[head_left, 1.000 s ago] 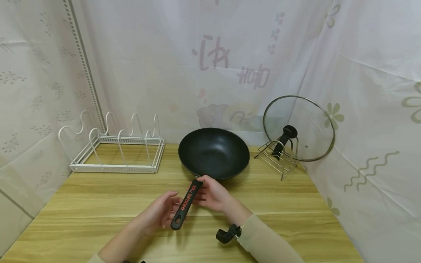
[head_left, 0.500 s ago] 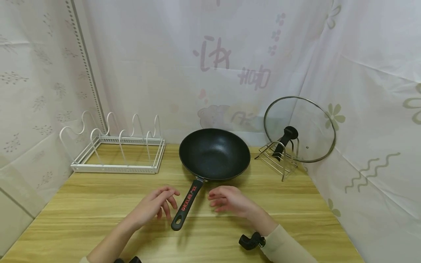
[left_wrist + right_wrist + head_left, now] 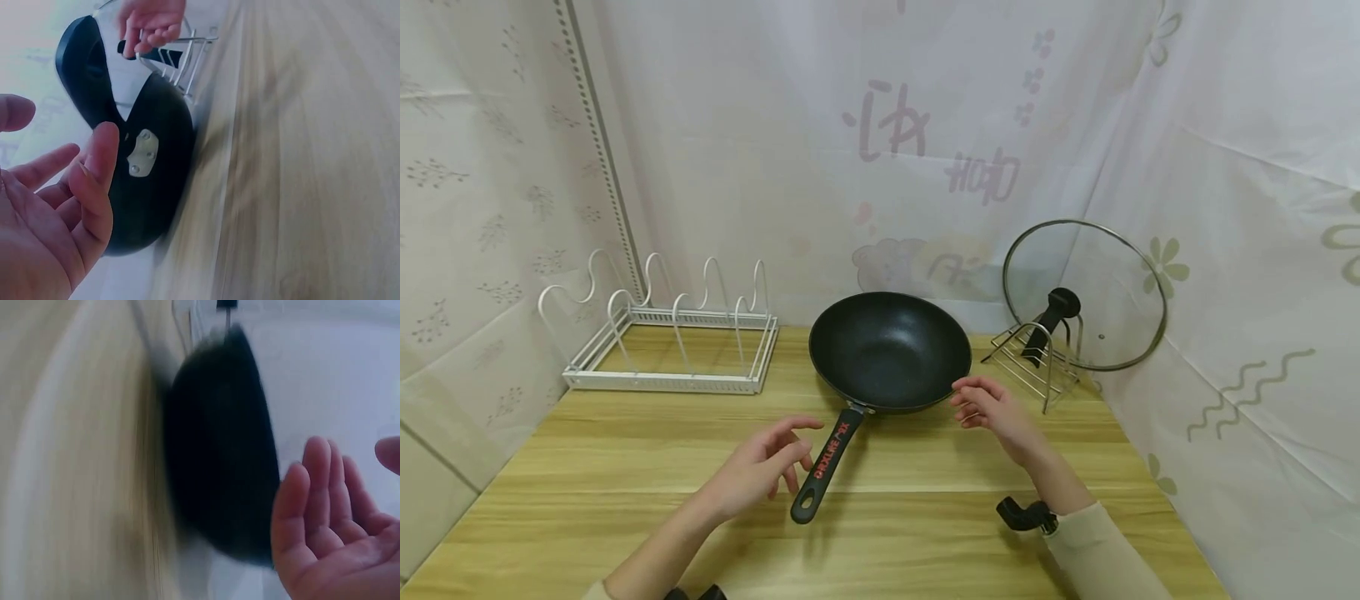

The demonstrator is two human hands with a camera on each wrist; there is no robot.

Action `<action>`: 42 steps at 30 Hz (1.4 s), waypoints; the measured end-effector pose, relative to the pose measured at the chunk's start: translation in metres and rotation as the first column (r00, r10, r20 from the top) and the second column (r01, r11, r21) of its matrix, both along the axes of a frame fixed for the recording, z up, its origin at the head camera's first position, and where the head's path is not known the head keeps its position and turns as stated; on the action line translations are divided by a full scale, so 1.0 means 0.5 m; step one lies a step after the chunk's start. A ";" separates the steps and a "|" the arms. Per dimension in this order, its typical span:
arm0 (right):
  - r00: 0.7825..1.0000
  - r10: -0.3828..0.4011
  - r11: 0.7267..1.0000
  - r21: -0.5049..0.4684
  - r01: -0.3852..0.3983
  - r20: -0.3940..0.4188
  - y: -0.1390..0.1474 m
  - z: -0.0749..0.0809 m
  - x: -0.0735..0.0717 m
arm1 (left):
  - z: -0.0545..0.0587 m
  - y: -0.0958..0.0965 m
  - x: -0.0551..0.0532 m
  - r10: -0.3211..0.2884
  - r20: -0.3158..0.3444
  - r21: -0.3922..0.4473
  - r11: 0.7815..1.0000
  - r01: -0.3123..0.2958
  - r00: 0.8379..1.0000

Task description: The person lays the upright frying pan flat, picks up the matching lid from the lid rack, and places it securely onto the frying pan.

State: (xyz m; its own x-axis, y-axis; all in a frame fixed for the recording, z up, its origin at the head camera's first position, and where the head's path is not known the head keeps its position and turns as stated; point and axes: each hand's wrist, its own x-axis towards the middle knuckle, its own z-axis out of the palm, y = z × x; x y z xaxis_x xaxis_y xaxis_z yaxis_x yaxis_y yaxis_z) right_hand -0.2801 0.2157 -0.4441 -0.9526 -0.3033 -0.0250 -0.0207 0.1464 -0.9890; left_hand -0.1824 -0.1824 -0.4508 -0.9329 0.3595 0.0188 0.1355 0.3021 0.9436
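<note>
A black wok stands on the table, its black handle with red lettering slanting toward the front left. Just left of that handle hovers my left hand, fingers relaxed and holding nothing. In the left wrist view its fingers appear in front of the wok's underside and silver handle bracket. My right hand is near the wok's right rim, loosely curved with nothing in it; whether it touches the rim I cannot tell. The right wrist view has that hand beside the dark wok.
At the back left stands a white wire rack with several upright loops. A glass lid with a black knob leans in a small metal stand at the back right. Patterned cloth encloses the wooden table.
My right hand has left the handle's upper end and moved right to the wok's right side. The left hand has drawn slightly left of the handle. The wok has stayed in place.
</note>
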 end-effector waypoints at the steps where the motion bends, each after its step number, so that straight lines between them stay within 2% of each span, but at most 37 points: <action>1: 0.999 -0.034 0.999 0.020 0.035 -0.026 0.007 -0.001 -0.010 | -0.001 0.004 0.001 0.002 -0.001 -0.008 1.000 -0.002 1.000; 6: 0.971 -0.184 0.971 0.123 0.203 -0.150 0.034 -0.019 -0.068 | -0.010 0.021 0.004 -0.006 0.003 -0.034 0.999 0.006 1.000; 9: 0.953 -0.238 0.949 0.165 0.270 -0.188 0.041 -0.029 -0.101 | -0.016 0.029 0.007 -0.014 0.010 -0.051 0.999 0.014 1.000; 15: 0.950 -0.236 0.930 0.235 0.281 -0.204 0.043 -0.045 -0.155 | -0.025 0.038 0.014 -0.017 0.019 -0.049 0.999 0.018 1.000; 20: 0.949 -0.262 0.937 0.190 0.294 -0.175 0.043 -0.047 -0.191 | -0.025 0.044 0.012 -0.029 0.005 -0.011 1.000 0.029 1.000; 30: 0.941 -0.314 0.934 0.135 0.329 -0.126 0.034 -0.054 -0.228 | -0.032 0.053 0.013 -0.026 0.024 0.032 0.999 0.025 0.999; 42: 0.948 -0.316 0.947 0.049 0.318 -0.043 0.038 -0.066 -0.242 | -0.029 0.055 0.013 0.011 0.037 0.027 1.000 -0.012 0.999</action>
